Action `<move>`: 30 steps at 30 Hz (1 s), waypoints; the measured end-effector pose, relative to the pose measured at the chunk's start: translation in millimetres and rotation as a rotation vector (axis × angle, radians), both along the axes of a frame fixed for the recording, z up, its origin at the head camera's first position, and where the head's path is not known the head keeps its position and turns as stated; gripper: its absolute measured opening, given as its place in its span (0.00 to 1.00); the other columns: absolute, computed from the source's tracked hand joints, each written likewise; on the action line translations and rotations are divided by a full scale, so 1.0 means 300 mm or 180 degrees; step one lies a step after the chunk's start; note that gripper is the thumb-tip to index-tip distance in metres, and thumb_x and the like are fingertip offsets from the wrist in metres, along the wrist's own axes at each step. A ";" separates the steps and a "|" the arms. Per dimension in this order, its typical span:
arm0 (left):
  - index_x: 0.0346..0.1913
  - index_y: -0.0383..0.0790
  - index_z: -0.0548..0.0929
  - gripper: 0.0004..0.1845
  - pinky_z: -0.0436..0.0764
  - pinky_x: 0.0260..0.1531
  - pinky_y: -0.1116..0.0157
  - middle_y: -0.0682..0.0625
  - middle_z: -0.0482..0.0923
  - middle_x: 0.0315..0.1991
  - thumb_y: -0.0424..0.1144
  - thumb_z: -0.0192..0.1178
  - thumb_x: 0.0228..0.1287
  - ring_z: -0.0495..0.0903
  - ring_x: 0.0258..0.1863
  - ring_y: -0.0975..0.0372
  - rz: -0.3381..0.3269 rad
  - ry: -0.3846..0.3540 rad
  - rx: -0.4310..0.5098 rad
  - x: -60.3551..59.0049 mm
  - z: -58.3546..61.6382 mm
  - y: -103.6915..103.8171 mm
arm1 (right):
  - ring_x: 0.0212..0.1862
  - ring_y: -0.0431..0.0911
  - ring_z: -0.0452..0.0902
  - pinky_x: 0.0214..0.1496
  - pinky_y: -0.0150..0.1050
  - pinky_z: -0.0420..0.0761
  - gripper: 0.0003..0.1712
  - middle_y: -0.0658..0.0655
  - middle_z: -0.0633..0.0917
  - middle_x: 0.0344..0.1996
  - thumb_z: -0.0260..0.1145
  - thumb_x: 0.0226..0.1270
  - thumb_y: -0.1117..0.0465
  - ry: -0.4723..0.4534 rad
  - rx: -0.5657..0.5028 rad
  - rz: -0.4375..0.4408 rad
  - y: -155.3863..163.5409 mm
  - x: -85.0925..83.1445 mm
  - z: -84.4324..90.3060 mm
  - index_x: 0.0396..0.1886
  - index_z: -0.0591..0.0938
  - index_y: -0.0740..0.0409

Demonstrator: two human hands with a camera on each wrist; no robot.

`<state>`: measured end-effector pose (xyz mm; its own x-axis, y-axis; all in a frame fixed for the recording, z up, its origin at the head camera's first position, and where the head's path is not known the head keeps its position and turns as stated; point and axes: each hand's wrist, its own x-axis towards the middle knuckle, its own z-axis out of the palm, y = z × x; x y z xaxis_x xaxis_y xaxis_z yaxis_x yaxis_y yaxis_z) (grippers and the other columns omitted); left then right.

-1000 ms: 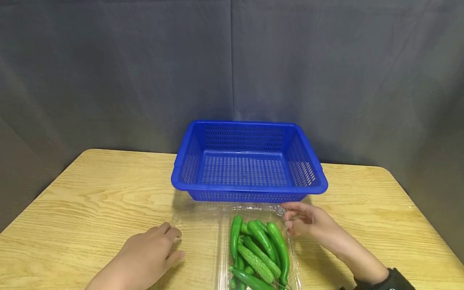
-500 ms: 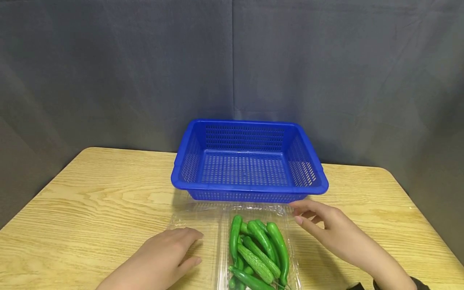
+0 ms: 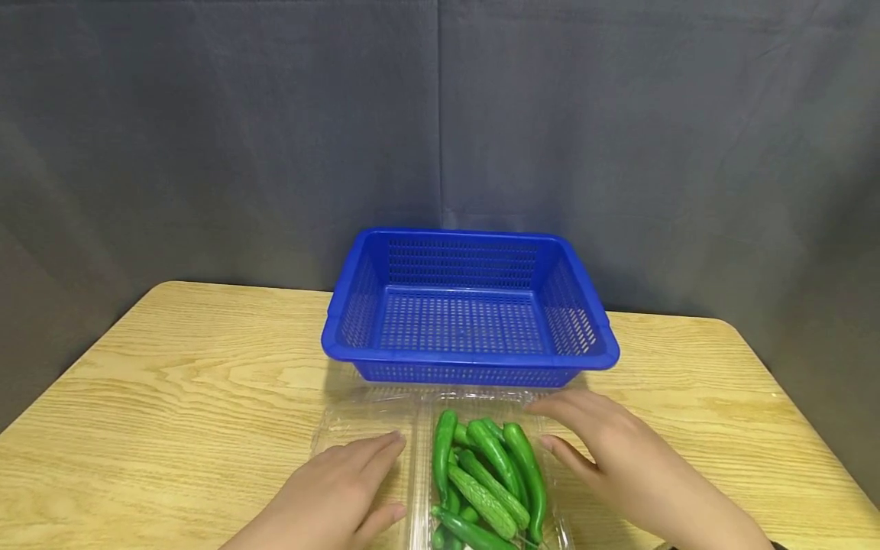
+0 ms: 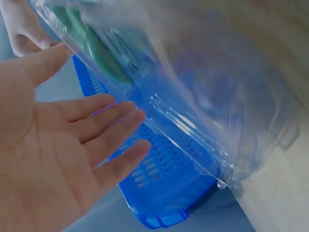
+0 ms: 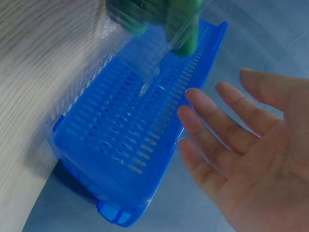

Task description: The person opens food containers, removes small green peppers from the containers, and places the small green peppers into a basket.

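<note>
A clear plastic clamshell box [image 3: 428, 466] lies unfolded on the table, its lid [image 3: 371, 416] laid out to the left. Heaped in its right half are green chili peppers [image 3: 528, 470] and small cucumbers [image 3: 483, 500]. Over the lid hovers my left hand [image 3: 333, 496], fingers extended toward the heap. My right hand [image 3: 612, 447] is at the right rim of the box, thumb and fingers spread apart. Both wrist views show open palms holding nothing, with my left fingers [image 4: 113, 125] and right fingers [image 5: 217, 125] relaxed.
A blue perforated basket [image 3: 470, 357] stands right behind the box, with nothing inside. The wooden table [image 3: 172, 397] extends to both sides, and a dark grey curtain [image 3: 275, 153] hangs behind it.
My left hand has moved right, over the lid and closer to the vegetables. My right hand drew slightly away from the box's corner, then came back in to its right rim.
</note>
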<state>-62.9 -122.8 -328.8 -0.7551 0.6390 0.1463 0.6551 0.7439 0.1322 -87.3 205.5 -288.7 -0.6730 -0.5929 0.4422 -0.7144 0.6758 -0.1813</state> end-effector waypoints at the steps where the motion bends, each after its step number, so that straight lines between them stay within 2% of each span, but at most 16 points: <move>1: 0.67 0.32 0.72 0.35 0.76 0.56 0.52 0.43 0.73 0.65 0.59 0.53 0.71 0.75 0.61 0.51 -0.0074 0.0082 -0.0028 0.003 -0.003 0.001 | 0.53 0.41 0.80 0.52 0.43 0.81 0.20 0.43 0.83 0.50 0.72 0.61 0.64 0.0016 -0.0002 0.0040 -0.003 0.001 0.000 0.54 0.83 0.49; 7: 0.66 0.40 0.75 0.39 0.78 0.55 0.55 0.45 0.73 0.64 0.69 0.49 0.67 0.75 0.60 0.54 -0.0428 0.0493 -0.0011 0.029 -0.020 0.013 | 0.50 0.39 0.80 0.51 0.41 0.81 0.12 0.42 0.84 0.47 0.62 0.73 0.55 0.0160 -0.0025 0.0189 -0.013 -0.001 -0.005 0.52 0.84 0.49; 11: 0.65 0.40 0.75 0.40 0.78 0.54 0.56 0.43 0.73 0.64 0.70 0.49 0.66 0.76 0.59 0.53 -0.0500 0.0725 -0.0021 0.047 -0.034 0.019 | 0.49 0.40 0.80 0.51 0.40 0.81 0.18 0.42 0.84 0.46 0.53 0.78 0.49 0.0248 -0.0039 0.0274 -0.018 -0.005 -0.013 0.50 0.84 0.50; 15: 0.66 0.38 0.74 0.42 0.79 0.52 0.57 0.42 0.73 0.64 0.71 0.44 0.67 0.77 0.58 0.54 -0.0392 0.0878 -0.0047 0.063 -0.043 0.036 | 0.51 0.41 0.80 0.52 0.40 0.81 0.26 0.43 0.84 0.48 0.44 0.79 0.44 0.0251 -0.0057 0.0292 -0.022 -0.005 -0.020 0.51 0.84 0.51; 20: 0.66 0.37 0.73 0.48 0.80 0.51 0.59 0.44 0.73 0.65 0.76 0.38 0.64 0.78 0.57 0.56 -0.0164 0.1007 -0.0104 0.073 -0.045 0.056 | 0.52 0.43 0.80 0.52 0.43 0.81 0.28 0.45 0.84 0.48 0.41 0.79 0.43 0.0264 -0.0037 0.0283 -0.030 -0.007 -0.027 0.51 0.84 0.52; 25: 0.62 0.37 0.77 0.48 0.81 0.46 0.62 0.45 0.76 0.62 0.77 0.37 0.63 0.80 0.52 0.59 -0.0109 0.1204 -0.0110 0.074 -0.047 0.062 | 0.46 0.41 0.81 0.48 0.41 0.82 0.27 0.45 0.84 0.44 0.42 0.80 0.45 0.0359 -0.0030 0.0371 -0.041 -0.011 -0.038 0.50 0.84 0.54; 27: 0.62 0.37 0.77 0.48 0.81 0.45 0.62 0.46 0.77 0.61 0.77 0.37 0.63 0.81 0.51 0.59 -0.0093 0.1161 -0.0122 0.075 -0.047 0.064 | 0.46 0.42 0.81 0.48 0.41 0.82 0.25 0.45 0.84 0.44 0.45 0.80 0.47 0.0372 -0.0032 0.0429 -0.046 -0.011 -0.042 0.49 0.84 0.55; 30: 0.64 0.37 0.77 0.49 0.81 0.46 0.60 0.48 0.78 0.60 0.77 0.39 0.63 0.81 0.52 0.59 -0.0077 0.0864 -0.0207 0.073 -0.044 0.064 | 0.47 0.42 0.81 0.48 0.42 0.82 0.15 0.46 0.84 0.45 0.57 0.76 0.52 0.0336 0.0009 0.0478 -0.054 -0.009 -0.047 0.49 0.84 0.55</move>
<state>-40.9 -103.5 -341.9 -0.6783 0.6711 0.2993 0.6778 0.7287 -0.0980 -90.2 189.4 -302.7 -0.5269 -0.6845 0.5038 -0.8222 0.5606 -0.0981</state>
